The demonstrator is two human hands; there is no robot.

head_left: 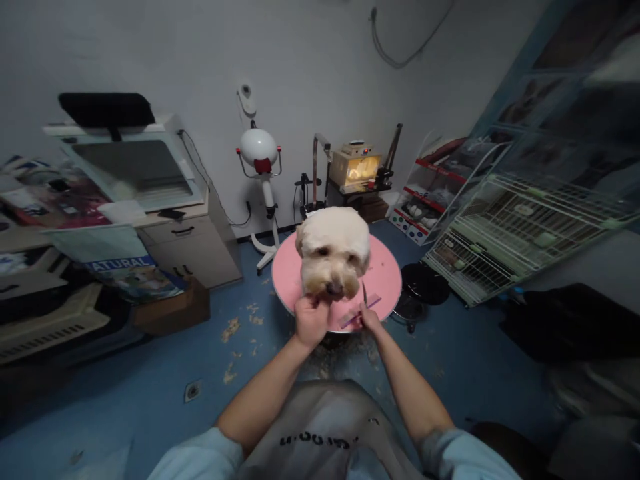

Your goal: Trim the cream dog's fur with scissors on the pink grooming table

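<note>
A small white fluffy dog point(333, 250) stands on a round pink grooming table point(387, 277), facing me. My left hand point(310, 321) is closed under the dog's chin, gripping the fur of its muzzle. My right hand point(369, 319) is closed on a pair of scissors point(365, 294) whose blades point up beside the dog's jaw, together with a purple comb point(359, 312) that lies slanted across the fingers. Both my forearms reach forward from light blue sleeves over a grey apron.
A black stool point(424, 285) stands right of the table, a white wire cage point(520, 230) beyond it. A white stand dryer point(260, 160) is behind, a cabinet point(195, 250) at left. Fur clippings point(240, 333) lie on the blue floor.
</note>
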